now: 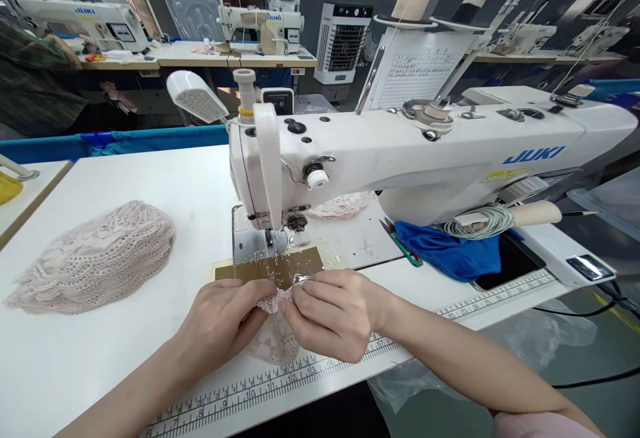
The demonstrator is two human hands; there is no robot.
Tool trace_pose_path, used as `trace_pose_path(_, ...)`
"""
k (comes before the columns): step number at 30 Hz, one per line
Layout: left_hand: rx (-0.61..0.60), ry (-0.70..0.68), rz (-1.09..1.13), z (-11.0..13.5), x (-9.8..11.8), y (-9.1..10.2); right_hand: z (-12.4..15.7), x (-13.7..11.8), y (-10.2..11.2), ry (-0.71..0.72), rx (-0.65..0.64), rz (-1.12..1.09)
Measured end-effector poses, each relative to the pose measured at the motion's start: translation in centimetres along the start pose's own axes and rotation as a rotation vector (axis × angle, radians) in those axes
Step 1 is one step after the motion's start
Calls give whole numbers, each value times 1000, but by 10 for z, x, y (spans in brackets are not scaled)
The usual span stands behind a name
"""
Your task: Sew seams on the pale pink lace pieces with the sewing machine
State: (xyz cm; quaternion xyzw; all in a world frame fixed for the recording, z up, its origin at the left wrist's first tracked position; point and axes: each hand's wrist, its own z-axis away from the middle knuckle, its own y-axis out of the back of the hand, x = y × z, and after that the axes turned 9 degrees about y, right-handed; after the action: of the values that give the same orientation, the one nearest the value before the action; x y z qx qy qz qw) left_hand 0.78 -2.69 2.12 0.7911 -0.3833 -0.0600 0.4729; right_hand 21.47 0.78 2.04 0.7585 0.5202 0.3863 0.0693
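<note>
Between my two hands is a small piece of pale pink lace fabric (274,341), its lower part hanging toward the table's front edge. My left hand (227,315) pinches the lace's upper edge from the left. Close beside it, my right hand (333,311) grips the same edge with thumb and fingers. Just beyond the fingers is a brown plate (280,269) with clear tape on it, in front of the presser foot (270,241) of a white sewing machine (415,151). The lace is in front of the needle area, not under the foot.
A pile of pale lace pieces (100,261) lies on the left of the white table. More lace (343,205) is behind the needle. Snips (403,243), blue cloth (450,249) and a phone (515,261) lie right. A ruler strip (250,391) runs along the front edge. A person's sleeve (35,78) shows far left.
</note>
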Motion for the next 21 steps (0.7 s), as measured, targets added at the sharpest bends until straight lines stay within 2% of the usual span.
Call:
trace_pose_path(13,-53,6,29,2,-3,-2,3,-1,-1,8,-22,25)
trace_pose_path(17,-29,-32,22,2,-4,-3,4,-1,-4,17,2,20)
trace_pose_path(21,-16,27,37,2,-2,-1,2,-2,-2,26,-2,13)
